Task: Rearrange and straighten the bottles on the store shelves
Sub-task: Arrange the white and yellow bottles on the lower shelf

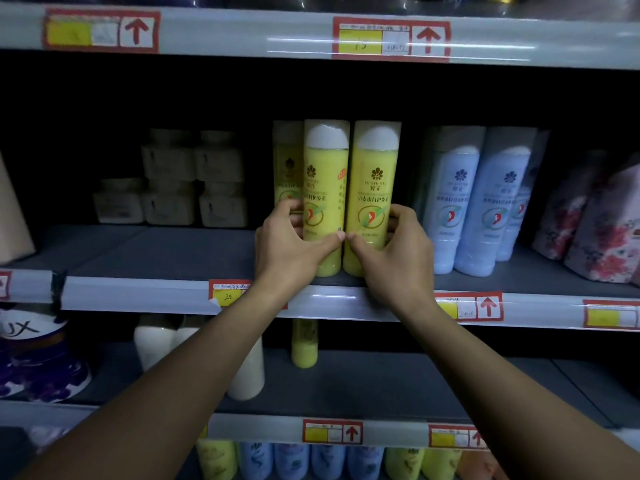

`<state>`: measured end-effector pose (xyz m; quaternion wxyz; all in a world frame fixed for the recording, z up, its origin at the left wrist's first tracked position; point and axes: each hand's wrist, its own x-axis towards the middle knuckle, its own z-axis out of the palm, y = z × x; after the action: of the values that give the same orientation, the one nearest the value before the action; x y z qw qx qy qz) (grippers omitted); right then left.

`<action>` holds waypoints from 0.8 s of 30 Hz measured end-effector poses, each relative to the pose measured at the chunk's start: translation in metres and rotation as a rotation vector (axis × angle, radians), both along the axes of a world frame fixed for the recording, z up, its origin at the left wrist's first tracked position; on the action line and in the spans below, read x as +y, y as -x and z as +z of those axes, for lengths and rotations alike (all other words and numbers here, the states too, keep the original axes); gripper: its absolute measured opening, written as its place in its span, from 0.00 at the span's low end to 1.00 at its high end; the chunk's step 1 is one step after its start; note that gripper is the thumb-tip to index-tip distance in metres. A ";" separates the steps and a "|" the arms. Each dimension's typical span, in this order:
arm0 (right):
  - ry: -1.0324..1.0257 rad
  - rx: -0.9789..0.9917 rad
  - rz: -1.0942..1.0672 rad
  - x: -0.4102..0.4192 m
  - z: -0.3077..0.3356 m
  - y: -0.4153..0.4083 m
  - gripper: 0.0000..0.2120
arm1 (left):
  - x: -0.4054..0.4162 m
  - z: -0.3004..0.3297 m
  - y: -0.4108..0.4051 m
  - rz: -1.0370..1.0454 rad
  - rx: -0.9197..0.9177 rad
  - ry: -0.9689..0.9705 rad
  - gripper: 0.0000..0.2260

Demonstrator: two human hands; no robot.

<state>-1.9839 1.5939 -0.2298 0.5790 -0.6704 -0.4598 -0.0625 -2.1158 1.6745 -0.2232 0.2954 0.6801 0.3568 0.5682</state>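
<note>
Yellow bottles [349, 195]: upright pair, long axis vertical, labels facing out, middle shelf [166, 254] front.
Left hand [294, 244]: grip curled round left bottle.
Right hand [394, 251]: grip curled round right bottle.
Third yellow bottle [287, 168]: behind, seemingly upright.

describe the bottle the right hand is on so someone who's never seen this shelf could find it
Start at the middle shelf, the one with price tags on its front rail, and find the yellow bottles at its centre. Two stand in front, side by side, white caps up. The one meant is the right-hand yellow bottle, gripped low by the right hand; its neighbour to the right is a pale blue bottle.
</note>
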 end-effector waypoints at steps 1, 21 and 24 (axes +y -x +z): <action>-0.012 0.004 0.007 -0.001 0.000 0.001 0.31 | -0.003 0.000 0.002 -0.006 -0.004 -0.009 0.28; -0.156 -0.020 0.173 -0.088 -0.019 0.022 0.26 | -0.088 -0.010 0.048 -0.094 -0.098 -0.008 0.30; -0.164 -0.042 0.194 -0.104 -0.034 0.023 0.26 | -0.103 -0.023 0.054 -0.142 -0.116 0.023 0.29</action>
<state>-2.0067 1.4902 -0.2637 0.6256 -0.5716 -0.5278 -0.0577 -2.1702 1.5711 -0.2463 0.3627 0.6662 0.2965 0.5803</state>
